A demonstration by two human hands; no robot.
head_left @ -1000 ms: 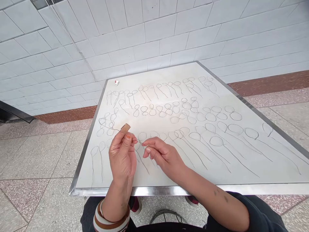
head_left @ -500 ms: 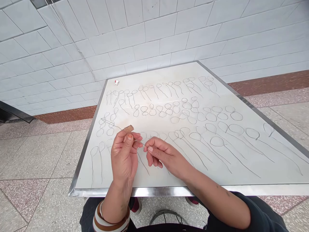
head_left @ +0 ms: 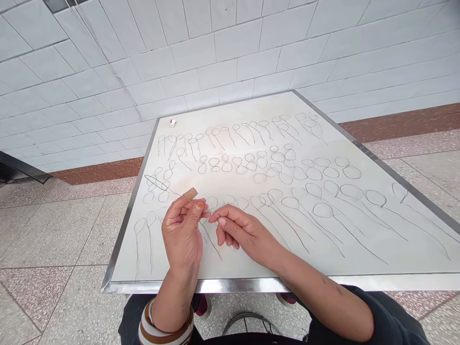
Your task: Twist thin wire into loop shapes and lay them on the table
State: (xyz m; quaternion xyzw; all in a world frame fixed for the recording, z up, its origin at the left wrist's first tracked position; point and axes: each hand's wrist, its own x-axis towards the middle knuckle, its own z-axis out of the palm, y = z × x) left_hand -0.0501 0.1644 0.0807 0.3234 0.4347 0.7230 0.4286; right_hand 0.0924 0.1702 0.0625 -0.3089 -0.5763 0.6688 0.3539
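Observation:
Above the near part of the table, my left hand [head_left: 185, 230] is closed on a thin looped wire [head_left: 157, 182], whose narrow loop sticks out to the upper left. A strip of brown tape [head_left: 190, 193] is wrapped round a fingertip of that hand. Close beside it, my right hand [head_left: 237, 230] pinches thumb and forefinger together near the wire's other end; the wire between the hands is hard to make out. Beneath and around both hands lie wire pieces with one round loop and a long tail [head_left: 323, 210].
The white table [head_left: 230, 268] has a metal rim. Several rows of bent wires lie on it, some in figure-eight shapes [head_left: 226, 163]. A small white and red object [head_left: 173, 123] sits at the far left corner. Behind stands a tiled wall [head_left: 237, 43]. Below is a round metal stool [head_left: 247, 321].
The wire's loop has turned and looks wider, shifting slightly left. Both hands have moved a little left, and my right fingertips have come nearer to my left hand.

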